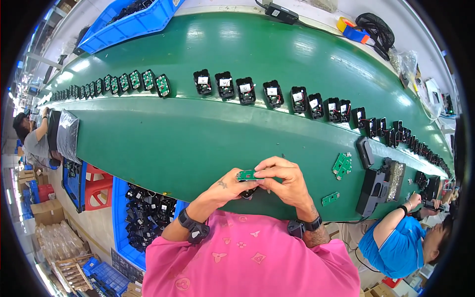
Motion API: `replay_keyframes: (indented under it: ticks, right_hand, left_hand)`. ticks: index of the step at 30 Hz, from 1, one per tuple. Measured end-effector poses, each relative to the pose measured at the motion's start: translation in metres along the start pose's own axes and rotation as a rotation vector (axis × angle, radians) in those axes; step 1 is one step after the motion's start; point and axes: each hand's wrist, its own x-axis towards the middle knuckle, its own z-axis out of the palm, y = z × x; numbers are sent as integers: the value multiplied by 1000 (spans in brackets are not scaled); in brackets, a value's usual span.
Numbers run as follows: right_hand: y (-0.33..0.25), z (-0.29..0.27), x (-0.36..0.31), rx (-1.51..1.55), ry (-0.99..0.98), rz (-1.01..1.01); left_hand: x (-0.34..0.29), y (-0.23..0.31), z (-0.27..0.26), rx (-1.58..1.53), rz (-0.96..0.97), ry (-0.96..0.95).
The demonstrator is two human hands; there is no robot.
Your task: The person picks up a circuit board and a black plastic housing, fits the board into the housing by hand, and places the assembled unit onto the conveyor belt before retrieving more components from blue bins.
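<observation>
Head view: left hand (229,184) and right hand (287,180) together, both pinching small green board (245,175) over green table (163,143).

A little green circuit board (246,175), held in two hands

The board is thin and longer than it is wide. It is bright green, with small pale spots on top. Its long side runs from left to right, and its top can be seen from above. The left hand (225,186) holds it at the left end and from below. The fingers of the right hand (288,182) pinch it at the right end and hide that part. It is up off the green desk (163,143), close to the near edge. A dark thing (249,193) sits just under it, mostly hidden by the hands.
</observation>
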Motion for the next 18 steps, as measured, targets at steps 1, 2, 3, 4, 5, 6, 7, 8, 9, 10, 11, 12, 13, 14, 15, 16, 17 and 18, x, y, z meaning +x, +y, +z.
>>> replay_keyframes:
  ticks: [1, 2, 3, 4, 5, 6, 7, 8, 9, 10, 11, 12, 13, 14, 15, 16, 17, 18]
  right_hand:
    - [-1, 0, 1, 23, -23, 16]
    - [-1, 0, 1, 24, -25, 16]
    - [1, 0, 1, -4, -13, -15]
    - [2, -1, 2, -31, -1, -45]
    - [5, -2, 2, -32, -1, -45]
    - [8, -2, 3, -90, 56, -86]
    - [10, -2, 4, -148, 113, -127]
    - [10, -1, 2, -145, 110, -128]
    - [8, 0, 0, 58, 203, 40]
    - [6, 0, -1, 262, 295, 208]
    - [2, -1, 0, 261, 292, 207]
    - [-1, -2, 2, 309, 267, 300]
    - [-2, -3, 3, 357, 242, 392]
    - [-2, 0, 3, 381, 175, 393]
    - [0, 4, 4, 350, 127, 407]
    - [4, 7, 5, 309, 139, 399]
    - [6, 9, 5, 269, 150, 392]
    - [5, 7, 5, 270, 149, 391]
  left_hand:
    - [0, -1, -2, -1, 1, 2]
    - [0, -1, -5, 41, 4, 26]
    - [2, 0, -6, 85, 7, 47]
    - [3, 2, -7, 84, 8, 46]
    - [4, 5, -7, 89, 28, 25]
    - [2, 8, -6, 92, 50, 10]
    - [3, 6, -7, 91, 51, 14]
    - [6, 2, -8, 174, 162, 19]
    - [9, -2, -8, 256, 275, 20]
    - [12, -4, -8, 254, 277, 21]
    - [15, -7, -7, 344, 377, 75]
    - [18, -6, -6, 436, 474, 124]
    - [19, -6, -3, 436, 473, 119]
    - [17, -5, 0, 383, 358, 193]
    - [16, -1, 4, 332, 243, 266]
    - [15, 2, 5, 335, 243, 263]
    - [14, 5, 6, 383, 242, 296]
    - [13, 6, 6, 428, 242, 334]
